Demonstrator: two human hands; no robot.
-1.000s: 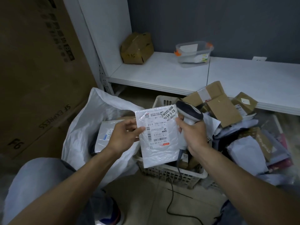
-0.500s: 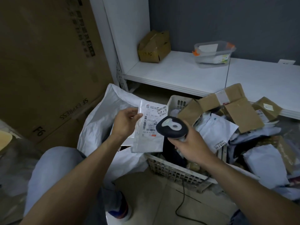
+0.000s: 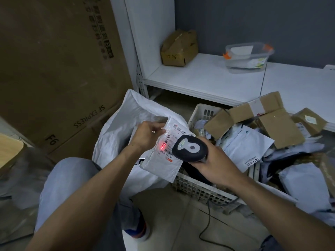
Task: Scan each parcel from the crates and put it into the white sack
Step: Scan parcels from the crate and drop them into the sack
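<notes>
My left hand (image 3: pixel 147 134) pinches the upper left edge of a white padded parcel (image 3: pixel 161 163), held over the open white sack (image 3: pixel 116 138). My right hand (image 3: pixel 215 162) grips a black barcode scanner (image 3: pixel 190 148) pointed at the parcel's label. A red scan light glows on the label's barcode (image 3: pixel 163 145). To the right, a white plastic crate (image 3: pixel 197 189) holds several parcels: brown boxes (image 3: pixel 279 131) and white mailers (image 3: pixel 248 147).
A large brown carton (image 3: pixel 59 69) stands at the left behind the sack. A white shelf (image 3: pixel 208 77) at the back carries a small brown box (image 3: pixel 178 48) and a clear plastic tub (image 3: pixel 248 56). The scanner's cable (image 3: pixel 208 223) trails on the floor. My knee (image 3: pixel 67 182) is at lower left.
My right hand let go of the parcel's edge and turned the scanner onto the label. The parcel shifted left over the sack, and the red scan light now shows on it.
</notes>
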